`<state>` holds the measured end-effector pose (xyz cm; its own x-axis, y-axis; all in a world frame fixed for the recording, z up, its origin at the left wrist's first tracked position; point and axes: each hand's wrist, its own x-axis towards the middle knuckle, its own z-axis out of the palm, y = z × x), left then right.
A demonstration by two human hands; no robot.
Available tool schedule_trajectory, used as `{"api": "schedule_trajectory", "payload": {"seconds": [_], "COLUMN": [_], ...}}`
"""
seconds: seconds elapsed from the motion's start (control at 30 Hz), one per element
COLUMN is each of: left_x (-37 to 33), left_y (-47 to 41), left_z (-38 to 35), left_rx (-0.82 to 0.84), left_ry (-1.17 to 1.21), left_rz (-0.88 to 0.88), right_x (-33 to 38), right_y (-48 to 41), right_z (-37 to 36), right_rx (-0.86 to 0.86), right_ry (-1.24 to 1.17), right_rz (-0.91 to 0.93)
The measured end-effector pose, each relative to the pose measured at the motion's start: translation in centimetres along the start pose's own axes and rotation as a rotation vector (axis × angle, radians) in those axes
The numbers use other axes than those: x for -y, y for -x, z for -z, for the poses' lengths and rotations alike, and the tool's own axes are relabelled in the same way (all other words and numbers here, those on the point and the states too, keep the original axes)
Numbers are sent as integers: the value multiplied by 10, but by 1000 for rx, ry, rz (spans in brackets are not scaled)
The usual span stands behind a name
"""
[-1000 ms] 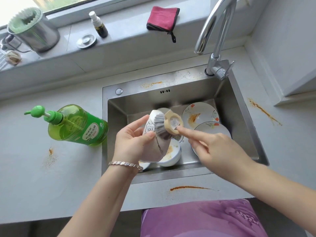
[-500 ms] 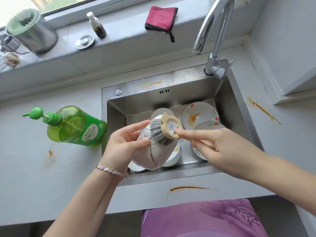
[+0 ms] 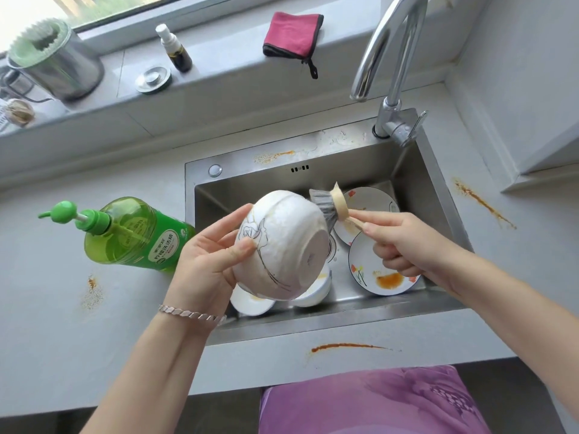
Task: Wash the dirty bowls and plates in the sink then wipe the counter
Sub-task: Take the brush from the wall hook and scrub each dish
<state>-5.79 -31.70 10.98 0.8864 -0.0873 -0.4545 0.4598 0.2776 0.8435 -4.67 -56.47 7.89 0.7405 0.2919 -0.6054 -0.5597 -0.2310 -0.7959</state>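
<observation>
A white bowl (image 3: 282,245) with a rose drawn on it is being held above the sink (image 3: 313,328), tilted so that its base is being shown to the camera. It is being gripped by the left hand (image 3: 210,255), with the thumb laid on its outer wall and the fingers wrapped behind its rim. A brush (image 3: 329,208) is being held by its wooden handle in the right hand (image 3: 404,242), whose fingers are being curled round the handle. Its grey bristles are being pressed against the far right side of the bowl.

Inside the sink, two stained plates (image 3: 376,270) are being left at the right side. Two more bowls (image 3: 250,303) are being partly hidden under the held one, at the near left.

Just left of the sink, a green soap bottle (image 3: 134,236) is lying on the counter (image 3: 62,339). Orange smears (image 3: 347,346) are being left on the counter in front of the sink. Behind the sink, a red cloth (image 3: 293,34) is being kept on the ledge.
</observation>
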Motion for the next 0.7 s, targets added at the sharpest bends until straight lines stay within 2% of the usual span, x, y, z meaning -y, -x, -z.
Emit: {"api": "schedule_trajectory", "payload": {"seconds": [0.13, 0.23, 0.37, 0.7], "left_x": [3, 5, 6, 0], "left_y": [-2, -3, -2, -1], "left_z": [1, 2, -1, 5], "left_rx": [-8, -5, -14, -71], "left_ry": [-82, -93, -116, 180], "left_rz": [-9, 9, 12, 3], "right_x": [26, 31, 30, -6], "right_y": [21, 26, 6, -25], "right_z": [-9, -13, -7, 2], "right_rx": [-27, 4, -41, 67], "right_ry": [255, 406, 296, -36], "right_rz": [233, 277, 199, -42]}}
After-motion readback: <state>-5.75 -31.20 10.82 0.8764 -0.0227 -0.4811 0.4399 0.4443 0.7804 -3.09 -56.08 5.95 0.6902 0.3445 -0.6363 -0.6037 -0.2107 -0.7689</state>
